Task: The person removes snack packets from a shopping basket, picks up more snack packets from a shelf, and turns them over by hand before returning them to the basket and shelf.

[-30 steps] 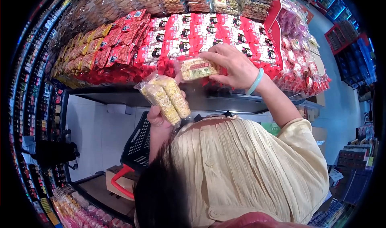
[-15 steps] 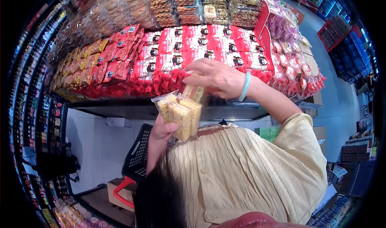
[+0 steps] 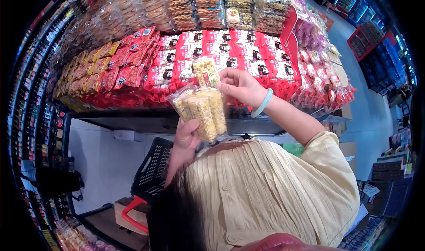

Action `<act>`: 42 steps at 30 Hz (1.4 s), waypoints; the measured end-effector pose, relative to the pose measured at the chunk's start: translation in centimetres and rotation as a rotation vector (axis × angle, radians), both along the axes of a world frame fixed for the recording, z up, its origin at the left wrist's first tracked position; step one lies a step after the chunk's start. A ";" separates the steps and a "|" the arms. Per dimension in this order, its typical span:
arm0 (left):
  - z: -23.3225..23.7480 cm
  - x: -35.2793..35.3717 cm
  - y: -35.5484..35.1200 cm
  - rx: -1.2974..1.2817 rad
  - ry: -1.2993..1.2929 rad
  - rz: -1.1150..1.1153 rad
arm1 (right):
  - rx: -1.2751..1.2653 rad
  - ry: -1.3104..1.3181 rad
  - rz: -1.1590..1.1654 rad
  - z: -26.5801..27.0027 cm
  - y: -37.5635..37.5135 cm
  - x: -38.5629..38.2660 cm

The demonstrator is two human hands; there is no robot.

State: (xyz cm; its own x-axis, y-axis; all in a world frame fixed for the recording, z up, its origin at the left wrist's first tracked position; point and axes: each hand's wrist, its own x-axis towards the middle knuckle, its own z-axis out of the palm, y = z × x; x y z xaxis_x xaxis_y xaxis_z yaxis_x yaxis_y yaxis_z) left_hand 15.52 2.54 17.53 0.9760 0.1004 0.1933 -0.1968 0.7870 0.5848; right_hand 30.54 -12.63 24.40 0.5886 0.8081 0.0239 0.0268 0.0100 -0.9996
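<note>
My left hand (image 3: 187,135) is closed round a cluster of yellow grain snack bars (image 3: 201,109) in clear wrappers, held upright in front of my chest. Between the thumb and fingers of my right hand (image 3: 242,86) is a single wrapped snack bar (image 3: 205,72) with a small red label on its face. That bar stands just above the cluster and overlaps its top edge in this view. A pale green bangle (image 3: 263,103) circles my right wrist. Behind both hands lie rows of red and white candy bags (image 3: 230,52).
A tiered display carries red packets (image 3: 128,67), yellow packets (image 3: 90,76) and stacked snack bars (image 3: 239,19) at the back. Below left, a black shopping basket (image 3: 150,171) with a red handle (image 3: 128,215) is beside a cardboard box (image 3: 128,220). Shelving (image 3: 37,100) lines the far left.
My right hand has drawn the single bar up and turned it so its labelled face shows. My left hand has risen slightly with the cluster.
</note>
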 end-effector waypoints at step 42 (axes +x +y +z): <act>0.3 -3.9 0.3 -0.017 0.136 0.036 | -1.203 -1.273 -0.614 6.9 6.2 23.7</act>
